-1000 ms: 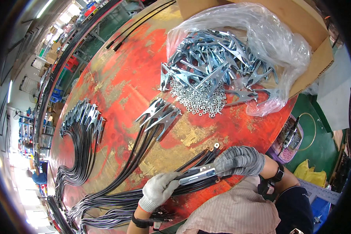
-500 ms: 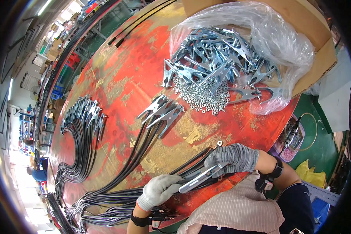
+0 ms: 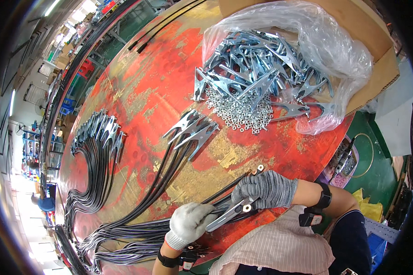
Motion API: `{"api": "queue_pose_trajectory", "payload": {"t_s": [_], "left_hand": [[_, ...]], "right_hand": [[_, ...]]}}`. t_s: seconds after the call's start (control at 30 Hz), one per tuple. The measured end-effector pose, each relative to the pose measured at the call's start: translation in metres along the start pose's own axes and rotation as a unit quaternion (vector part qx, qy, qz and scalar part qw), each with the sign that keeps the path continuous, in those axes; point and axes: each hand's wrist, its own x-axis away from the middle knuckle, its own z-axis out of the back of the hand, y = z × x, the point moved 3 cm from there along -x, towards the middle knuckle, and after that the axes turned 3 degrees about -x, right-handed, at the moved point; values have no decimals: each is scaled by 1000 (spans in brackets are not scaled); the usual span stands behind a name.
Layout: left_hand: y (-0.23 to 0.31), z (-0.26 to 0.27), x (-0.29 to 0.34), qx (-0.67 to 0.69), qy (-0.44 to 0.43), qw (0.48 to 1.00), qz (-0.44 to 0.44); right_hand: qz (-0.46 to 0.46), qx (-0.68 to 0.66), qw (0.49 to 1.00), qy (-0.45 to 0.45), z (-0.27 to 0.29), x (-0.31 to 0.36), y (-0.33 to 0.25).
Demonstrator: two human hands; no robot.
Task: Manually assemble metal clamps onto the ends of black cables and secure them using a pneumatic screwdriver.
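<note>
A silver metal spring clamp (image 3: 228, 214) slants between my hands, low on the table. My right hand (image 3: 268, 189), in a grey knitted glove, is closed around its upper end. My left hand (image 3: 188, 223), in a white glove, is closed at the clamp's lower end, over black cables (image 3: 222, 200); its fingers seem to pinch a cable, though they partly hide it. A ring terminal (image 3: 247, 208) shows beside the clamp below my right fingers. Another ring terminal (image 3: 260, 167) sticks out just above my right hand.
Cables with clamps attached lie in two groups, one at left (image 3: 98, 130) and one mid-table (image 3: 195, 130). Loose clamps (image 3: 257, 64) spill from a plastic bag (image 3: 328, 34) in a cardboard box (image 3: 376, 75), beside a heap of small nuts (image 3: 238, 114). A purple basin (image 3: 342, 176) stands off the table's right edge.
The clamp has turned slightly and shifted down-left, and a ring terminal now shows beside it. My right hand has moved a little left; my left hand has rolled slightly over the cables.
</note>
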Motion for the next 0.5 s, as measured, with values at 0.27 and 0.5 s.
{"api": "queue_pose_trajectory", "payload": {"t_s": [0.27, 0.5], "left_hand": [[8, 1, -3, -16, 4, 999, -27], [14, -2, 0, -36, -43, 998, 1]], "right_hand": [[61, -45, 997, 1, -3, -3, 6], [82, 17, 996, 2, 3, -1, -4]]}}
